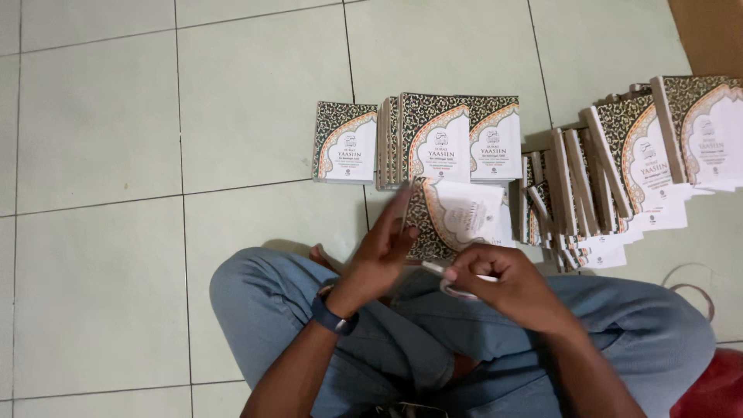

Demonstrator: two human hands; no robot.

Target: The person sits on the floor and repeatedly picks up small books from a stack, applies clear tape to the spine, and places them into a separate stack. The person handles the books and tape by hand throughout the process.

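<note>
- The floor (101, 232) is pale green tile with dark grout lines; I sit on it cross-legged in blue jeans (658, 325), knees spread left and right at the near edge.
- A fanned row of booklets (619, 170) runs along the far right, leaning one upon another, spines toward me, ornate dark-and-gold covers with white panels; the row rises toward the right edge.
- A stack of booklets (433, 139) stands at far centre, of the same cover design, with several upright on edge at its left side.
- A single booklet (345, 143) lies flat just left of that stack, slightly apart from it.
- One booklet (457, 217) sits directly beyond my hands, tilted, its cover partly hidden by my fingers; it lies just near of the centre stack.
- My left hand (379, 255) is raised over that booklet, fingers extended and loosely spread, gripping nothing; the fingertips are blurred, and I cannot tell whether they touch the cover. A dark wristband (333, 316) is on that wrist.
- My right hand (503, 282) is curled closed around a small white strip-like item (436, 268), which juts left from the fingers; its kind cannot be determined.
- A red object (716, 387) shows at the near right corner, just beside my knee.
- A thin loop of cord (689, 280) lies on the floor at the right.
</note>
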